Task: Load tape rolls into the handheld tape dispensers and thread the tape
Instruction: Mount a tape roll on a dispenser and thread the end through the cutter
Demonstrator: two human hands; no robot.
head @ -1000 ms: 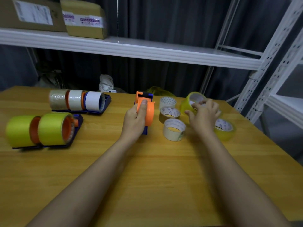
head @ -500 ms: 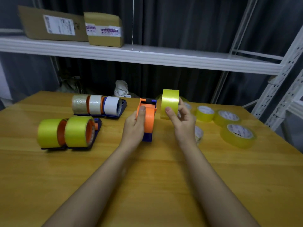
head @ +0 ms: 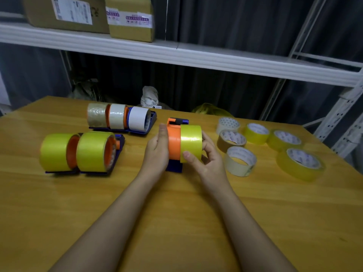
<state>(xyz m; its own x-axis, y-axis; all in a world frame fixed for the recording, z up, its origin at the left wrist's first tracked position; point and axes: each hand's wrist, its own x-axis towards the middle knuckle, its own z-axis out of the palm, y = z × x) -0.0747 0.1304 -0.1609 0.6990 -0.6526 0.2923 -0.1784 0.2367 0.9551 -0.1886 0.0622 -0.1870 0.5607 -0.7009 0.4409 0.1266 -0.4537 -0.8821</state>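
Now both hands curled: left [head: 157,150] gripping dispenser [head: 174,143], right [head: 206,160] gripping roll [head: 191,143].

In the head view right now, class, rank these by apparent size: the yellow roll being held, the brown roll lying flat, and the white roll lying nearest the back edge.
1. Yellow roll, gripped by the right hand: largest.
2. Brown roll.
3. White roll: slightly smaller, but it lies farther away, so the last two may match.

A storeroom or packing area is showing here: labelled brown cardboard parcels [head: 66,14] are sitting on white slotted-steel shelving [head: 176,54], and loose packing-tape rolls [head: 300,163] are lying on a wooden worktable [head: 176,222].
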